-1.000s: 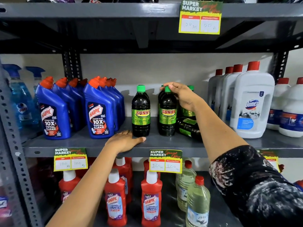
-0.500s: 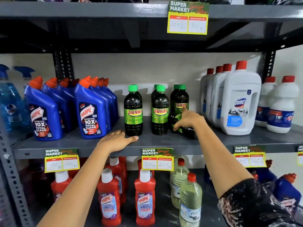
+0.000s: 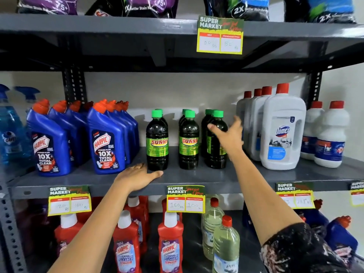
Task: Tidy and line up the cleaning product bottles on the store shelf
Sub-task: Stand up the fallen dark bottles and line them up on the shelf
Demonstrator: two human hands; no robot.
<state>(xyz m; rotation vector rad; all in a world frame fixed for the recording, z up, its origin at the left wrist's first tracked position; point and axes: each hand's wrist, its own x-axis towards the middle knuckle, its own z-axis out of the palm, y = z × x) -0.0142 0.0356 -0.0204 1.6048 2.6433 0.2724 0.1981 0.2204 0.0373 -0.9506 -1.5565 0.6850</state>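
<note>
Dark Sunny bottles with green caps stand upright in three short rows on the grey middle shelf [image 3: 197,180]: the left row [image 3: 157,142], the middle row [image 3: 188,142] and the right row [image 3: 215,142]. My right hand [image 3: 229,134] is spread in front of the right row's front bottle, fingers apart, gripping nothing. My left hand [image 3: 136,177] lies flat on the shelf's front edge, just below the left Sunny row.
Blue Harpic bottles [image 3: 105,142] fill the shelf's left, white Domex jugs [image 3: 281,133] and smaller white bottles [image 3: 331,138] its right. Blue spray bottles [image 3: 9,131] stand far left. Red Harpic bottles [image 3: 170,245] and pale bottles [image 3: 225,247] sit below. Detergent bags [image 3: 149,6] lie above.
The Sunny bottle that lay on its side now stands upright at the front of the right row. My right hand has let go and opened. My left hand stayed put.
</note>
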